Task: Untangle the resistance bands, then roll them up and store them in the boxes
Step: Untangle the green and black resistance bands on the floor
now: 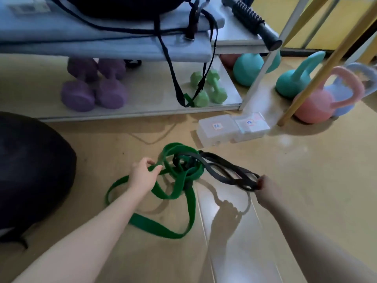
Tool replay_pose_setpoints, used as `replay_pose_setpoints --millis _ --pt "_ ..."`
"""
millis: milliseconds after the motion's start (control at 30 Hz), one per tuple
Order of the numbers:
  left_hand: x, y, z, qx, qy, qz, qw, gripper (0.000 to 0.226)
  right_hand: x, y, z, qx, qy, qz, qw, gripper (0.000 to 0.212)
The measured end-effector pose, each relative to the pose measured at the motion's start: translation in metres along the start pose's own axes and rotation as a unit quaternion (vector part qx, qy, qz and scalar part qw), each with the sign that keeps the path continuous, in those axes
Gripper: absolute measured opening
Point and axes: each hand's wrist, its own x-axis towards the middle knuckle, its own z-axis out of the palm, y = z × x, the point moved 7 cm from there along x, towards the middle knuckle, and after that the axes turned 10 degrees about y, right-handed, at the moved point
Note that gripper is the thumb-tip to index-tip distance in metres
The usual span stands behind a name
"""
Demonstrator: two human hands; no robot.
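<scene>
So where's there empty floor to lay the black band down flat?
Bare floor lies right of the right hand, below the clear boxes and pink kettlebell. More lies near the camera between the forearms. The middle is crowded: green band and black band knot together there, left hand gripping green.

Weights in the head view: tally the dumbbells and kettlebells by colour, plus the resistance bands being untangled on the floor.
Purple dumbbells: 2
Green dumbbells: 2
Teal kettlebells: 2
Pink kettlebell: 1
Pale blue kettlebell: 1
Green band, held by the left hand: 1
Black band, held by the right hand: 1
Total: 10. A reddish object behind the far teal kettlebell is too hidden to count.
</scene>
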Motion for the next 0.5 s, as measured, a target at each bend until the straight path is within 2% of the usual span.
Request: replay_pose_setpoints --millis 67,100,167,200,300,367,433,500 --pt "-0.003 -0.027 0.012 0.053 -0.009 -0.043 0.998 0.034 -0.008 0.001 0.026 -0.161 -0.07 -0.038 0.984 0.021" --pt "-0.004 -0.036 0.014 0.098 -0.005 -0.055 0.994 0.037 -0.012 -0.004 0.033 -0.194 -0.082 -0.061 0.976 0.028" --pt "0.0 -0.046 0.018 0.183 0.019 -0.035 0.982 0.041 -0.013 -0.027 0.044 -0.141 -0.086 -0.109 0.98 0.036" --pt "-0.001 -0.04 0.018 0.192 0.034 0.011 0.981 0.041 -0.018 -0.045 0.042 -0.085 -0.083 -0.138 0.983 0.037" --pt "0.006 -0.016 0.039 0.161 0.021 0.148 0.975 0.037 -0.022 -0.11 0.04 0.011 -0.068 -0.256 0.964 0.032" --pt "0.013 -0.004 0.059 0.159 -0.01 0.203 0.966 0.036 -0.02 -0.15 0.046 0.029 -0.053 -0.32 0.945 0.032" --pt "0.019 0.0 0.078 0.149 -0.046 0.223 0.962 0.039 -0.014 -0.18 0.059 0.029 -0.034 -0.346 0.937 0.034" --pt "0.021 -0.003 0.093 0.129 -0.085 0.209 0.966 0.044 -0.005 -0.199 0.073 0.015 -0.013 -0.348 0.937 0.032"
